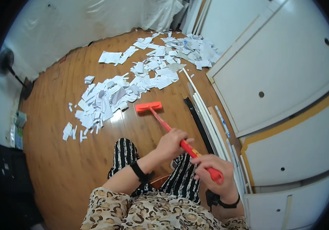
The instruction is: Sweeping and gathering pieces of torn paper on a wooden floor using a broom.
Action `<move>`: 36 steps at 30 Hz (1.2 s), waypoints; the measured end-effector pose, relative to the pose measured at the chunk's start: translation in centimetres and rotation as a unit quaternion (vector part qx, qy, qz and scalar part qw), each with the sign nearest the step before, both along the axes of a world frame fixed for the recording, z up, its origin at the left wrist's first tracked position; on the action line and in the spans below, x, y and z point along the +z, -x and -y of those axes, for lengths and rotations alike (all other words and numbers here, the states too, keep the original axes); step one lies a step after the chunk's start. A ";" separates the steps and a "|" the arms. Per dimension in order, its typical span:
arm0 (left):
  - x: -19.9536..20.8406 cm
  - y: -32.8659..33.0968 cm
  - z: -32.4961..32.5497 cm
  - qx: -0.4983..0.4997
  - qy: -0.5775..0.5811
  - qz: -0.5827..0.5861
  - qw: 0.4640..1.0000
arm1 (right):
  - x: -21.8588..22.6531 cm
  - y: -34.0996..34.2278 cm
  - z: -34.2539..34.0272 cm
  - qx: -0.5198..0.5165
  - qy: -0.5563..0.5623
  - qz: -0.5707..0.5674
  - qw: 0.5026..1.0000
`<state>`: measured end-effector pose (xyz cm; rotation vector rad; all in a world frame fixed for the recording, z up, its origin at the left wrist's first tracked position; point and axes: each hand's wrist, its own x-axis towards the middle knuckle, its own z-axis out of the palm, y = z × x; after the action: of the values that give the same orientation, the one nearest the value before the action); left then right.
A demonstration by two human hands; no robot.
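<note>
Both of my hands are wrapped round the handle of a red rubber broom (148, 107). My left hand (172, 144) grips the shaft partway up. Closer to my body, my right hand (219, 168) is closed round the thick grip near its rounded end. The short, wide broom head rests on the wooden floor with its bristles toward me. Just beyond it lies a long spread of torn white paper pieces (108, 96), reaching to the far right. A small gap of bare floor separates the head from the nearest pieces.
White and black strips or tubes (206, 113) lie along the floor on my right, beside white panels (245, 88) with round holes. A black fan (26, 87) stands at the left wall. Plastic sheeting (84, 23) hangs at the back. My knees are just below the broom.
</note>
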<state>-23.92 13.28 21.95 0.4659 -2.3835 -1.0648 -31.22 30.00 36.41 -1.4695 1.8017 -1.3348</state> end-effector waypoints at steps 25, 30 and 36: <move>-1.6 -9.7 -4.3 0.148 -0.034 -0.096 0.984 | 1.8 -7.6 -0.5 0.128 -0.018 -0.012 0.992; -4.4 -11.4 -3.3 0.166 -0.018 -0.097 0.981 | -1.2 -8.4 0.4 0.185 0.018 -0.078 0.979; -12.6 -11.0 4.1 0.140 0.038 -0.024 0.989 | -9.2 -9.2 4.7 0.169 0.019 -0.074 0.983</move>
<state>-12.89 9.21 9.33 0.7148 -2.2264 -0.8466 -22.05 25.29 27.25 -1.8412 1.5274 -1.1196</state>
